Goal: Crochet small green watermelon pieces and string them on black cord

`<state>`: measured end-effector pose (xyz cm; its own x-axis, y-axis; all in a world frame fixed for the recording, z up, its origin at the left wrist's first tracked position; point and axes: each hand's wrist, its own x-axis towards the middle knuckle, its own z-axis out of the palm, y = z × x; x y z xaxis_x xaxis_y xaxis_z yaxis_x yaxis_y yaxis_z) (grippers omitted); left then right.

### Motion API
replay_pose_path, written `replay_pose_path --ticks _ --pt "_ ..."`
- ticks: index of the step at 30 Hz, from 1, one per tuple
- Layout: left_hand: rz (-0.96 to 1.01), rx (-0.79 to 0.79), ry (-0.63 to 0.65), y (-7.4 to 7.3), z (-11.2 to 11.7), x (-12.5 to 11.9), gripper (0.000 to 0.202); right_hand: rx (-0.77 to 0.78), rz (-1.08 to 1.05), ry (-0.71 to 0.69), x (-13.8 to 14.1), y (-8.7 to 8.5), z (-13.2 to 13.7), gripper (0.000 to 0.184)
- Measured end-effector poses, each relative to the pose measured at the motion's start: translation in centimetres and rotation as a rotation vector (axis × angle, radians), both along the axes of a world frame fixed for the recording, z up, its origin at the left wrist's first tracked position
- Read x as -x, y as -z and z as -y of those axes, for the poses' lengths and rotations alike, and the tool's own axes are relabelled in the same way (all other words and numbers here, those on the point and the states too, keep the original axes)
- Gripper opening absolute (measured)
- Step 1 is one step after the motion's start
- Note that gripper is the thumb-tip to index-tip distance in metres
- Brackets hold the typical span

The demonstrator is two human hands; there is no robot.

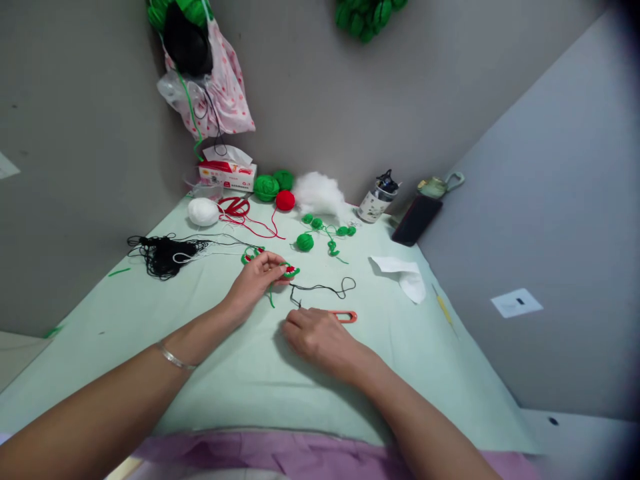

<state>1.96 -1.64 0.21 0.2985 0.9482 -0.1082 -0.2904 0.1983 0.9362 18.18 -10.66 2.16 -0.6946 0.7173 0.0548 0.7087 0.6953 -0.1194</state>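
My left hand (260,280) pinches a small crocheted piece (291,271) in red, white and green at its edge. Another green and red crocheted piece (251,255) shows just behind those fingers, and a green yarn tail hangs below. My right hand (317,333) is closed, knuckles up, low over the table, to the right of and nearer than my left. From under it sticks the slotted orange end of what look like thread snips (345,317); their blades are hidden. A black yarn strand (320,287) runs between the hands and loops to the right.
Black yarn (167,257) lies tangled at left, near a white yarn ball (203,212). Behind are a tissue box (227,177), green balls (266,188), a red ball (285,201) and white stuffing (319,193). At right: phone (417,220), white tissue (400,273), yellow crochet hook (443,309).
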Motion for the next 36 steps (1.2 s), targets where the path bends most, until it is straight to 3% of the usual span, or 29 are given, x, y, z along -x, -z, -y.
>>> replay_pose_path --ticks 3,5,8,12,20,26,30,32,36 --pt "-0.023 -0.031 0.005 -0.1 0.1 0.1 0.031 0.269 -0.526 0.304 -0.8 0.1 -1.1 0.011" --pt "-0.052 -0.07 0.018 -0.2 0.3 0.1 0.031 0.441 -0.895 0.486 -1.5 -0.1 -2.0 0.017" --pt "-0.091 -0.118 0.037 -0.3 0.7 -0.1 0.029 0.519 -1.195 0.614 -2.5 -0.3 -3.0 0.029" --pt "-0.106 -0.136 0.087 -0.4 1.3 -0.4 0.028 0.474 -1.226 0.678 -2.7 -0.5 -3.4 0.021" --pt "-0.139 -0.13 0.18 -0.5 1.7 -0.7 0.023 0.394 -1.04 0.662 -2.0 0.8 -3.5 0.02" --pt "-0.239 -0.189 0.042 -0.2 -0.4 0.4 0.016 0.522 -1.378 0.634 -3.9 0.1 -4.3 0.026" --pt "-0.46 -0.467 -0.075 -0.1 -0.5 0.5 0.013 0.613 -1.595 0.605 -4.4 -0.8 -4.1 0.03" --pt "-0.475 -0.501 0.01 -0.1 0.2 0.2 0.02 0.661 -1.651 0.568 -4.2 -1.4 -3.9 0.039" --pt "-0.358 -0.256 0.337 0.0 1.8 -0.7 0.046 0.719 -1.678 0.536 -3.6 -2.3 -3.3 0.052"
